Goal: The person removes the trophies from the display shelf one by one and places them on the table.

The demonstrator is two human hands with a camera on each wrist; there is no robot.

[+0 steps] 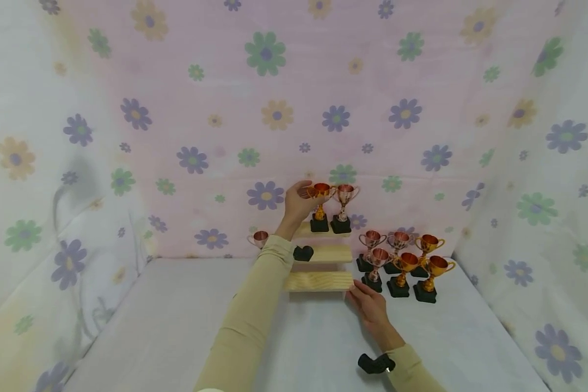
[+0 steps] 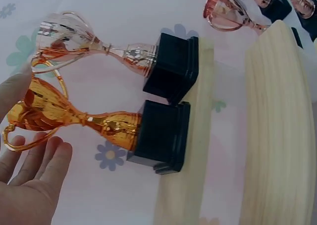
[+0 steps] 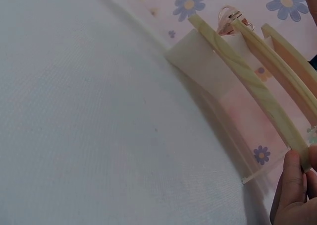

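Note:
My left hand [image 1: 301,201] is at the cup of a gold trophy [image 1: 319,215], thumb on one side and fingers by a handle. The trophy's black base [image 2: 161,136] stands on the top board [image 2: 181,195] of a three-step wooden rack. Beside it, to the right, stands a rose-gold trophy [image 1: 344,204], the two bases close together. Lower down, my right hand [image 1: 369,307] pinches the right end of the bottom board [image 1: 318,281] between thumb and fingers. Clear side panels [image 3: 198,61] hold up the boards.
Several rose-gold and gold trophies, one a gold trophy [image 1: 437,267], stand in two rows right of the rack. Another rose-gold trophy [image 1: 260,237] shows left of the rack, partly behind my left sleeve [image 1: 255,305]. A flowered cloth [image 1: 196,130] hangs behind the white table [image 1: 186,305].

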